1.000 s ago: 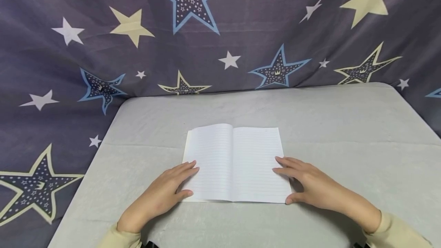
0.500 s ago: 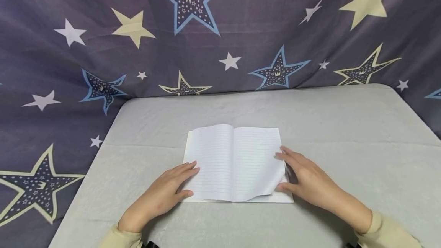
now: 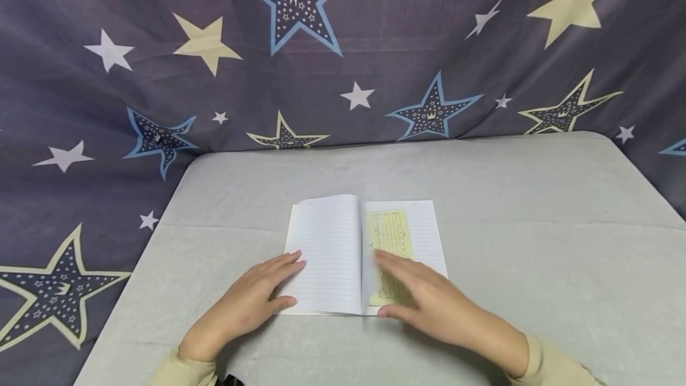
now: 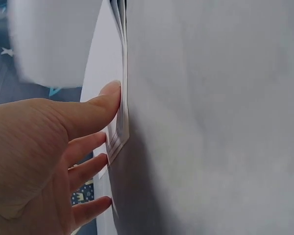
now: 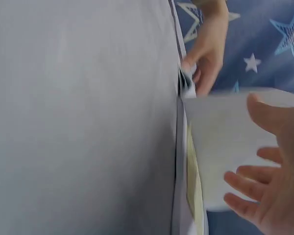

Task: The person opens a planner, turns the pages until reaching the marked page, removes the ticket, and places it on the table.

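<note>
A lined notebook lies spread on the table. Its turning leaf stands nearly upright at the spine, blurred, with my right hand beside it, fingers spread and fairly straight. On the right-hand page rests a yellow slip printed with a grid, partly covered by that hand. My left hand rests on the left-hand pages near their outer edge, fingers extended. In the left wrist view its thumb lies across the near corner of the page stack.
A pale grey cloth covers the table, with a crease running across it. Behind and to the left hangs a dark curtain patterned with stars.
My right hand has moved left from the right page's outer edge, and the leaf has swung up toward the spine. The yellow slip has come into sight. My left hand stays almost in place.
</note>
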The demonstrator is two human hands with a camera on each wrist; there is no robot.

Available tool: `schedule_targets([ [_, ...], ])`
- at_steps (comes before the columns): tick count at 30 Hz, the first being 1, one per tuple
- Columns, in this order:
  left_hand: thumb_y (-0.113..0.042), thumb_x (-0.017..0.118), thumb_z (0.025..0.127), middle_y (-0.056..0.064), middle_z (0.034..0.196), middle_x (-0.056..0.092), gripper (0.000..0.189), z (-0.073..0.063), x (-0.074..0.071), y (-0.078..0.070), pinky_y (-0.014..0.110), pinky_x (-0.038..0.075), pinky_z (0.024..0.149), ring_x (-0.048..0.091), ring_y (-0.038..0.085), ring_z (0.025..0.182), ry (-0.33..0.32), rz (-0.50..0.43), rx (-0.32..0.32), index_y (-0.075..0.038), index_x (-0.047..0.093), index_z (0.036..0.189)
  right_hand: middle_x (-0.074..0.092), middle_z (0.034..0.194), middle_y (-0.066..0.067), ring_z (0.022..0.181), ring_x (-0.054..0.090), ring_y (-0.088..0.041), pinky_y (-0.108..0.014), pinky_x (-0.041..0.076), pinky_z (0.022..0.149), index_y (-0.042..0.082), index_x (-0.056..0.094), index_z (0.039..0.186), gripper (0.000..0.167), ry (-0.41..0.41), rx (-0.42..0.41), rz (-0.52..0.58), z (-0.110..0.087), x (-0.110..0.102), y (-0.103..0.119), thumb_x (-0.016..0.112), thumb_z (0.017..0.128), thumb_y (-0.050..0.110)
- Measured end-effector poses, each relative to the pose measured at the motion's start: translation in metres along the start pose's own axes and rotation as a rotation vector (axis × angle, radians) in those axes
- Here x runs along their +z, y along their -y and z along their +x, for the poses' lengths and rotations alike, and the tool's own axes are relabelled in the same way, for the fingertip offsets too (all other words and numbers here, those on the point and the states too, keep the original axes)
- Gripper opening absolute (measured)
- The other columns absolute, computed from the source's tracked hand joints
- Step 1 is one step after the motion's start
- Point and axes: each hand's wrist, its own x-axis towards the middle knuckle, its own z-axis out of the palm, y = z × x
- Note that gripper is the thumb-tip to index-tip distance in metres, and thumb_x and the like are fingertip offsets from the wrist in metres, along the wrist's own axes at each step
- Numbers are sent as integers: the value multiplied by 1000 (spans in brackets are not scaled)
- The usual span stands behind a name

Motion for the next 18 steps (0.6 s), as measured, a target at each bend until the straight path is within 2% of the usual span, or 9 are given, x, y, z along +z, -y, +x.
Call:
schedule_targets([
  [3, -24, 76, 87, 8, 152, 45, 61, -3, -3, 5, 58, 36, 108, 43, 35, 137, -7, -2, -13, -8, 54, 142, 37, 157, -5, 139, 41, -24, -51, 39, 109, 16, 41, 151, 76, 90, -90, -15, 2, 9, 8, 73, 88, 42],
  [7, -22, 76, 87, 9, 151, 46, 60, -6, -7, 12, 58, 36, 108, 43, 35, 136, -12, 5, -38, -6, 55, 141, 36, 157, -8, 140, 39, -24, -49, 38, 110, 15, 47, 147, 69, 192, -149, -56, 1, 15, 13, 71, 89, 44],
  [12, -19, 75, 88, 11, 147, 51, 57, -9, -15, 20, 57, 37, 108, 47, 35, 133, -33, -5, -88, -5, 55, 140, 33, 159, -8, 144, 33, -25, -47, 34, 113, 14, 52, 144, 64, 263, -153, -108, 1, 18, 14, 68, 91, 45],
  [18, -14, 66, 95, 12, 141, 56, 46, -7, -26, 21, 55, 39, 107, 51, 35, 130, -109, -65, -118, -7, 56, 140, 31, 160, -6, 146, 29, -27, -48, 32, 114, 14, 52, 144, 63, 295, -142, -129, 2, 19, 13, 67, 91, 45],
])
